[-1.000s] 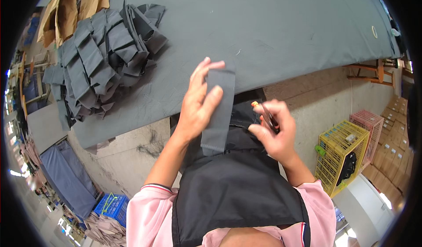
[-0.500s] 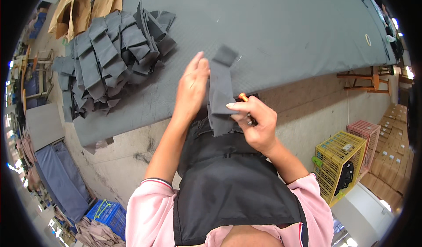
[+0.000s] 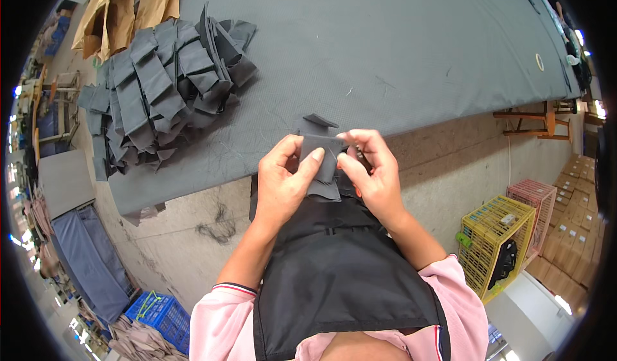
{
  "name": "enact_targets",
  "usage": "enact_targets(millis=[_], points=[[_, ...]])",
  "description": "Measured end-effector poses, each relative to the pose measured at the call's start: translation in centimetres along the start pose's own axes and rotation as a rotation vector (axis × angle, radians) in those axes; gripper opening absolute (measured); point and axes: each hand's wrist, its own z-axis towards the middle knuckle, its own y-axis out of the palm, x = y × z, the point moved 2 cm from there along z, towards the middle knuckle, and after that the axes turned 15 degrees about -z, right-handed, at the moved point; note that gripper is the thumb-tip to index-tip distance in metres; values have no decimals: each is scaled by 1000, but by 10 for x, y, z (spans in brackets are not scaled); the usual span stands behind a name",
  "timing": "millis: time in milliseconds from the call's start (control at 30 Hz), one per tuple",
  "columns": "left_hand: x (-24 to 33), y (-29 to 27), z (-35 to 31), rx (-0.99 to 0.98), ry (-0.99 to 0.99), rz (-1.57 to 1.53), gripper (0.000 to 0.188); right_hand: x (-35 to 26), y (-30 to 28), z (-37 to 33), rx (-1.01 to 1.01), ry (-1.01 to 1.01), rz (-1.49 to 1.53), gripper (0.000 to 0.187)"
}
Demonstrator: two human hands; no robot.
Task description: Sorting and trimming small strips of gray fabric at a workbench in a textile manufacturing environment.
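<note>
My left hand [image 3: 283, 180] grips a folded piece of dark grey fabric [image 3: 319, 150], thumb flat on top and fingers behind it. At the piece's right edge, my right hand [image 3: 374, 173] is closed, with thumb and index finger pinching there. A small tool with an orange end [image 3: 357, 191] is tucked in my right palm, mostly hidden, so its kind cannot be made out. Just beyond my hands, another bit of grey fabric [image 3: 320, 120] sticks up at the table's near edge. A heap of similar grey fabric pieces [image 3: 151, 84] lies to the left.
The table [image 3: 398, 46] has a grey cover with loose threads on it. Behind the heap stands a brown paper bag [image 3: 122, 14]. A wooden stool [image 3: 546, 123], a yellow crate [image 3: 498, 242] and a pink crate [image 3: 538, 200] are at right, a blue crate [image 3: 160, 319] at lower left.
The fabric strip, stretched out before, is now folded smaller between my hands. My left hand has come down onto it and gripped it; my right hand has turned and pinches its edge.
</note>
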Motion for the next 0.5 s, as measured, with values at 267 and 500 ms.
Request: enact_targets(millis=[267,500], points=[[1,6,-1,101,-39,-71,10,-9,-21,-8,290,-665,-756,34],[2,9,-1,75,-47,-60,9,-3,-15,-5,366,-735,-847,31]])
